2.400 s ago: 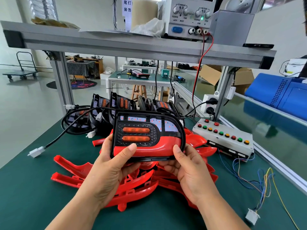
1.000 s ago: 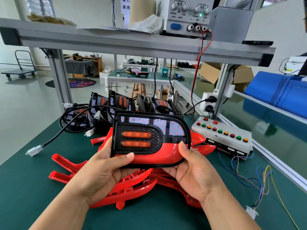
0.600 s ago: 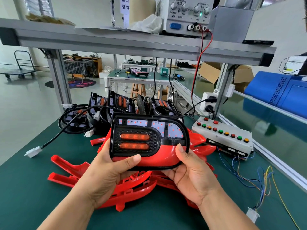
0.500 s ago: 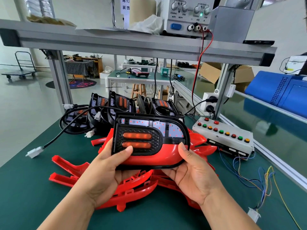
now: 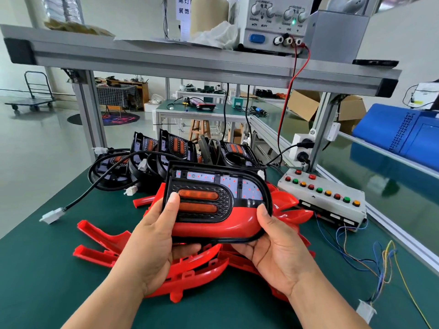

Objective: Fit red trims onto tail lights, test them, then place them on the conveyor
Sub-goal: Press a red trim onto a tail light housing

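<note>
I hold a black tail light (image 5: 213,186) above the green bench, face toward me. It has two orange lenses, and a red trim (image 5: 213,227) sits along its lower edge. My left hand (image 5: 154,243) grips its left end, thumb on the upper orange lens. My right hand (image 5: 273,248) cups the right end from below, thumb on the trim's right tip. A black cable with a white plug (image 5: 51,216) runs from the light across the bench. Loose red trims (image 5: 99,243) lie piled under my hands. More tail lights (image 5: 175,146) stand behind.
A white test box with coloured buttons (image 5: 320,198) sits at the right, its loose wires ending in a white connector (image 5: 367,312). A power supply (image 5: 275,22) stands on the overhead shelf (image 5: 166,60). The conveyor (image 5: 392,184) runs along the right side.
My left thumb has climbed from the red trim onto the upper orange lens. My right thumb has stayed on the trim's right end. The light has stayed in about the same place.
</note>
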Available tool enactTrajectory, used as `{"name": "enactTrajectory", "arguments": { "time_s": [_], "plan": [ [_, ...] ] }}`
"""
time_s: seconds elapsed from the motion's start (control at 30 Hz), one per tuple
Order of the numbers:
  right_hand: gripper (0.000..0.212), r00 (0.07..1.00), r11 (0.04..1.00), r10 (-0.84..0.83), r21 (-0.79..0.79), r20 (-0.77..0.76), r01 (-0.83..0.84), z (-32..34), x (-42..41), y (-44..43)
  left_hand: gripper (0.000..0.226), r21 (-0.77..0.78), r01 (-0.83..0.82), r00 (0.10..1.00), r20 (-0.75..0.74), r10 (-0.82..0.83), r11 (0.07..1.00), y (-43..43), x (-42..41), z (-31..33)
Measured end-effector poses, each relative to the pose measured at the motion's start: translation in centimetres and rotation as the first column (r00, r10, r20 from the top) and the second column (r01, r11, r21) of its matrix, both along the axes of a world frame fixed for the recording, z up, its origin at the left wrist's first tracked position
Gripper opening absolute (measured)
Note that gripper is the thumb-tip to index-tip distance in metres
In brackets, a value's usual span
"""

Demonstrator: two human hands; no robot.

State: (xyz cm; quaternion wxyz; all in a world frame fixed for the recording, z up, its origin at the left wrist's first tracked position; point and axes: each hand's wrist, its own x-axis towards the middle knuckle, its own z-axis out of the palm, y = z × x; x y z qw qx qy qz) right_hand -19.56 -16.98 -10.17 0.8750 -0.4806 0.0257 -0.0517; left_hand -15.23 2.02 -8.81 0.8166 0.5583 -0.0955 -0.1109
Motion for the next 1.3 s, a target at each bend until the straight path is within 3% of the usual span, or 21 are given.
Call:
{"name": "enactTrajectory", "arguments": {
  "time_s": [0.2,0.27,0.4,0.57,0.8,1.0,1.3],
  "plan": [
    [0.046,0.998,0.997,-0.063,-0.053,0.018,0.064,0.2,-0.1,0.0,0.063,0.087,0.199,0.969,0.13,-0.209,0.976,0.9,0.1,-0.2],
    [0.046,0.998,0.996,-0.063,-0.057,0.02,0.064,0.2,-0.1,0.0,0.067,0.087,0.195,0.969,0.136,-0.206,0.977,1.0,0.3,-0.4],
    [0.044,0.996,0.993,-0.08,-0.086,0.043,0.083,0.1,-0.1,0.2,0.048,0.046,0.162,0.977,0.133,-0.166,0.986,1.0,0.5,-0.6],
    [0.037,0.991,0.988,-0.107,-0.106,0.082,0.115,0.1,-0.1,0.0,0.062,0.002,0.149,0.983,0.104,-0.148,0.989,0.5,0.5,-0.9],
    [0.031,0.985,0.986,-0.131,-0.085,0.113,0.141,0.2,0.0,-0.1,0.059,0.002,0.178,0.979,0.096,-0.177,0.984,0.3,0.7,-0.8],
    [0.032,0.985,0.989,-0.147,-0.004,0.094,0.148,0.3,0.1,-0.6,0.04,-0.072,0.445,0.894,0.091,-0.438,0.893,1.8,1.4,0.0],
    [0.033,0.986,0.991,-0.132,-0.002,0.099,0.133,0.1,0.2,-0.6,0.043,0.103,0.292,0.937,0.169,-0.306,0.951,1.6,1.8,-0.6]
  ]
}}
